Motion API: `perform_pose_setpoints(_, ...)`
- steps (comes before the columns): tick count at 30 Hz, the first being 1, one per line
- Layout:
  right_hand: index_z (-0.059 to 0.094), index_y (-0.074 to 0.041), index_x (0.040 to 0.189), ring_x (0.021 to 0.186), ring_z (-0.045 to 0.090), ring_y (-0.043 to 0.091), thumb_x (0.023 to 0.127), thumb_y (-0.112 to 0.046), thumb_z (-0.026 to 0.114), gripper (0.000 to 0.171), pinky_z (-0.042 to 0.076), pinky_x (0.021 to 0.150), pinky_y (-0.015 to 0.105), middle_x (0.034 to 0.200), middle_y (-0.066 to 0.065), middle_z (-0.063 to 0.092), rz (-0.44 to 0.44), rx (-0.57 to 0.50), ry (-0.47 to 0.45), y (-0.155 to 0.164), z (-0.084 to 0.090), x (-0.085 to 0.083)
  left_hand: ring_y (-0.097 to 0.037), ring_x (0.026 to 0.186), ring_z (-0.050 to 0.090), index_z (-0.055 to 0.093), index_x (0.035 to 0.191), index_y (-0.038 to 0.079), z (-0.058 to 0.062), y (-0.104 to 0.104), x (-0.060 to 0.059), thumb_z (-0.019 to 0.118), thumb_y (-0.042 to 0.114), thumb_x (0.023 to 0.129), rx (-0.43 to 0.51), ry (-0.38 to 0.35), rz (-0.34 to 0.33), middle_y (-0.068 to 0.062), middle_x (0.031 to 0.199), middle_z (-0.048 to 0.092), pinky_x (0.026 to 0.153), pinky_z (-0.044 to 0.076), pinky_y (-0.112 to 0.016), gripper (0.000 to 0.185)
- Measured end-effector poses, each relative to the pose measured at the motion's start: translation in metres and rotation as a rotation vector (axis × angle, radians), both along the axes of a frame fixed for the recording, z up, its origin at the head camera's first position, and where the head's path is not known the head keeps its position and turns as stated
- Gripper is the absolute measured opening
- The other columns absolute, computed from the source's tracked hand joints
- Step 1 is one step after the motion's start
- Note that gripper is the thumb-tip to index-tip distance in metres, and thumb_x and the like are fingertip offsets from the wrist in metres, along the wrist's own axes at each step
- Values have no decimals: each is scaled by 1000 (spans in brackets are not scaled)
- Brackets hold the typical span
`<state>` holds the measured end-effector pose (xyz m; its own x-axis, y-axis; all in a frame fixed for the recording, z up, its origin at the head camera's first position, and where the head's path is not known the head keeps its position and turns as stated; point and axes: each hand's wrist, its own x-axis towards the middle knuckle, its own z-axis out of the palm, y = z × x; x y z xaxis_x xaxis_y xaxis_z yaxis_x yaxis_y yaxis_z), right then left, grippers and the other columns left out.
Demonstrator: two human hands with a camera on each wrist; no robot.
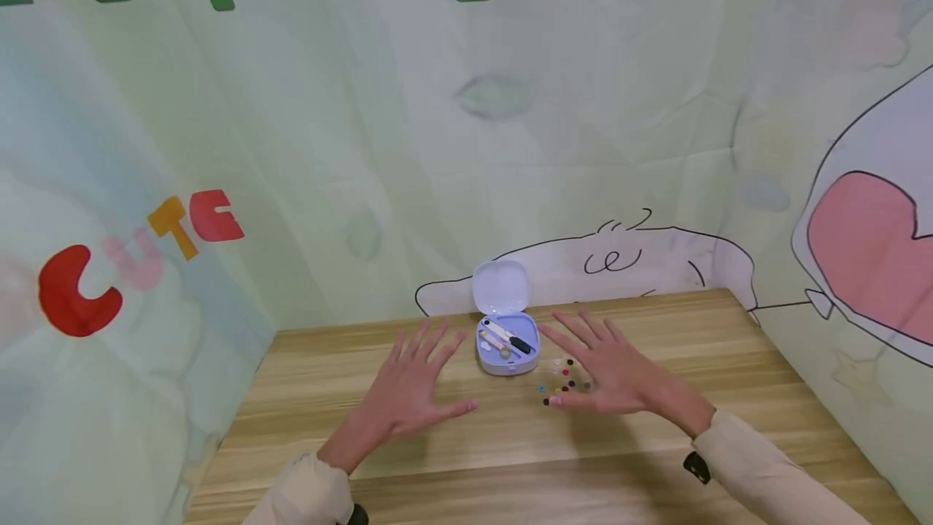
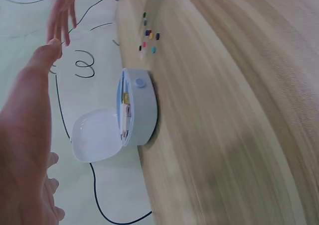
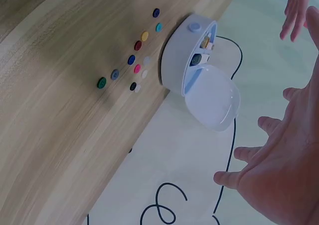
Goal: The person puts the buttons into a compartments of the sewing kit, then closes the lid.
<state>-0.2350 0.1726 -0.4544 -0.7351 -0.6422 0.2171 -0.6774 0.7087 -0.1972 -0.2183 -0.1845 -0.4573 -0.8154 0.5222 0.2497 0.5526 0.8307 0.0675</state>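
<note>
Both hands hover flat over the table [image 1: 729,330], fingers spread, holding nothing. Left hand [image 1: 411,383] sits just left of the case [image 1: 507,344]; right hand [image 1: 608,371] just right of it, above the buttons [image 1: 563,383]. The case stands near the table's far edge, between the hands, lid [image 1: 500,286] open and upright. Inside lie small tools, one with a black handle. The buttons, in mixed colours, lie scattered on the wood beside the case.
</note>
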Motion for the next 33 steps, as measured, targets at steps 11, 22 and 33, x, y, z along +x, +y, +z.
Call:
perform_pose_setpoints(11, 20, -27, 167, 153, 21, 45, 93, -66, 63, 94, 23, 116, 75, 172, 9, 18, -26, -143, -99, 18, 1, -15, -35, 156, 17, 20, 167, 25, 7, -1, -18, 51, 71, 97, 300, -258, 86, -7, 171, 20, 122, 22, -66, 90)
perform_pose_setpoints(22, 22, -18, 166, 153, 24, 40, 97, -51, 67, 89, 23, 118, 72, 170, 11, 24, -83, -367, -267, 39, -10, -26, -41, 146, 38, 34, 161, 6, -5, -1, -43, 46, 52, 107, 852, -548, 172, -16, 163, 38, 117, 36, -62, 72)
perform_pose_setpoints(33, 20, -21, 166, 141, 34, 58, 107, -26, 59, 71, 39, 107, 74, 166, 23, 26, -73, -643, -451, 65, -32, -30, -57, 137, 42, 26, 157, -9, -38, 3, -67, 45, 57, 106, 1231, -869, 212, -41, 155, 32, 112, 44, -58, 85)
